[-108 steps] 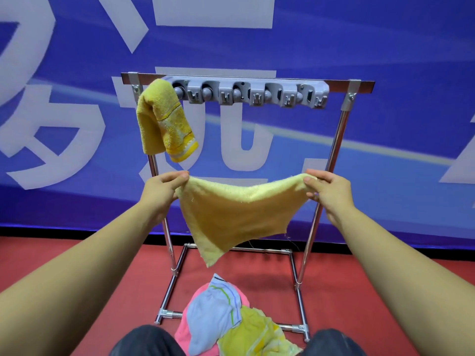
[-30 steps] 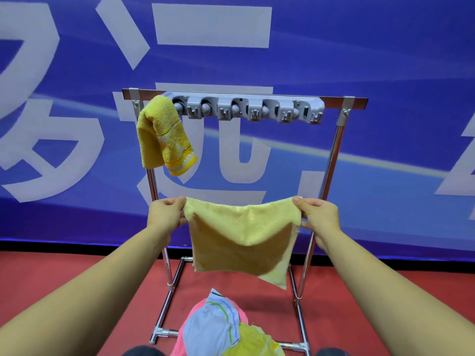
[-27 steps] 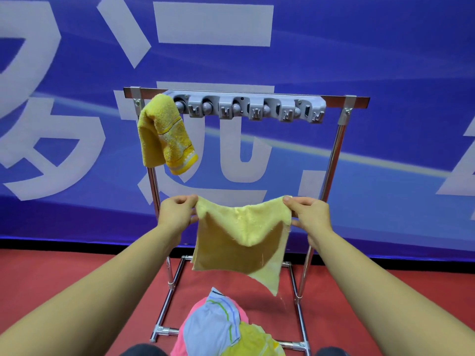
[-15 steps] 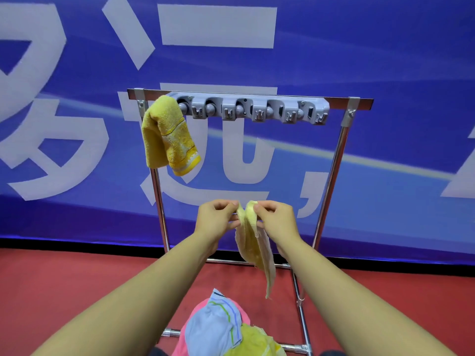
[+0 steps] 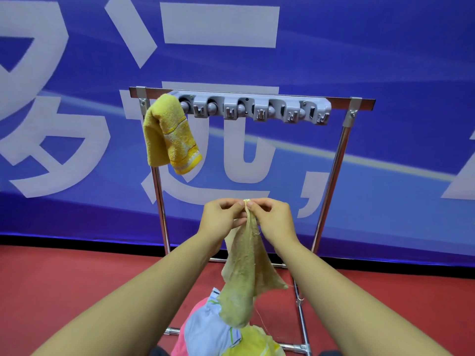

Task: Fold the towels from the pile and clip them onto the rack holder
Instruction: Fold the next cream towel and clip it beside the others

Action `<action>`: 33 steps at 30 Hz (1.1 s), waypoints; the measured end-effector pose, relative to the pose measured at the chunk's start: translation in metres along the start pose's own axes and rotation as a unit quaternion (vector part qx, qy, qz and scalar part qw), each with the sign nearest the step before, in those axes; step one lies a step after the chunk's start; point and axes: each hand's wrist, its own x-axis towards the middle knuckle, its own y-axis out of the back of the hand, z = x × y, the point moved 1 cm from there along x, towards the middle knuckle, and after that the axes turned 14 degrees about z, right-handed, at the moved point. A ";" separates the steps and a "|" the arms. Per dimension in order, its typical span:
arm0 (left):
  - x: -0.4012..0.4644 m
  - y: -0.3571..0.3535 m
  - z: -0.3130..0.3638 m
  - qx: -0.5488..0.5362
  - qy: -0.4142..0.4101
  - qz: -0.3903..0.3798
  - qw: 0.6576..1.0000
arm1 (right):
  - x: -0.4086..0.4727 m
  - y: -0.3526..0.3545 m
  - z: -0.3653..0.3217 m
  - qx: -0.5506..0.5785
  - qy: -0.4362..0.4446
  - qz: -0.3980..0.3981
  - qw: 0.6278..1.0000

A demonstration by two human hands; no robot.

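Both hands [image 5: 248,218] pinch the pale towel's [image 5: 244,273] top together.

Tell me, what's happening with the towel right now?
Left hand and right hand pinch pale yellow towel at its top, corners together. One towel clipped on holder. Nothing in the way.

Bright, even indoor light with only soft shadows. Faint sheen shows on the glossy blue printed backdrop banner [image 5: 359,60]. Wide-angle distortion bends edges; focus stays mostly sharp.
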 end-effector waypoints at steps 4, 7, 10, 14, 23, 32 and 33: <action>-0.002 0.001 0.005 -0.041 0.070 -0.031 0.996 | 0.000 0.002 0.001 0.018 -0.004 -0.023 1.000; -0.004 0.002 0.009 -0.076 0.106 -0.051 0.990 | 0.001 0.002 0.001 0.013 -0.008 -0.013 1.000; -0.005 0.003 0.010 -0.107 0.135 -0.081 0.982 | 0.004 0.003 0.001 0.028 -0.008 0.005 1.000; -0.005 0.007 0.011 -0.076 0.143 -0.130 0.978 | 0.007 0.007 0.001 -0.011 0.012 -0.003 1.000; 0.021 0.055 -0.011 0.267 -0.126 -0.064 0.953 | 0.007 0.019 -0.011 0.040 0.003 -0.013 0.999; 0.031 0.058 -0.020 0.320 -0.221 -0.086 0.917 | 0.010 0.010 -0.022 0.067 0.022 -0.034 0.997; 0.032 0.058 -0.019 0.324 -0.225 -0.086 0.915 | 0.011 0.010 -0.023 0.069 0.022 -0.035 0.997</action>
